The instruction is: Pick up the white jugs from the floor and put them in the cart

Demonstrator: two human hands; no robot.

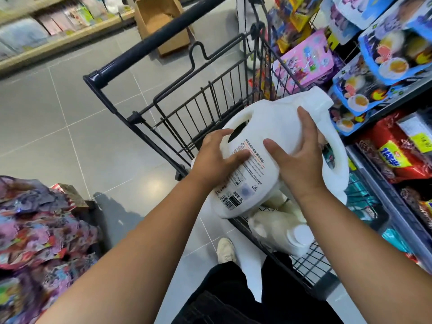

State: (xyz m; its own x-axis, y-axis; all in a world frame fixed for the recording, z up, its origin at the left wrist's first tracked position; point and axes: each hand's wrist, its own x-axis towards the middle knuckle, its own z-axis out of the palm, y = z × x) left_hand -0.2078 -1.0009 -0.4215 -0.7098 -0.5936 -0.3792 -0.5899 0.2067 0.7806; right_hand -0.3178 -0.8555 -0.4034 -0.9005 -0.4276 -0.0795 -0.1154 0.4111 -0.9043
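A large white jug (264, 127) with a printed label lies tilted over the black wire cart (210, 101), label side up. My left hand (217, 157) presses on its left side with spread, straight fingers. My right hand (301, 155) lies flat across its top and right side. A second white jug (327, 146) with a handle sits just behind and to the right of it. Another white jug (280, 232) lies lower down inside the cart basket, cap toward me.
Store shelves (397, 136) full of colourful packets run close along the cart's right side. A heap of bright packets (42, 230) lies at the lower left. A cardboard box (161, 22) stands on the grey tiled floor (70, 113) ahead, with a shelf (58, 31) behind it.
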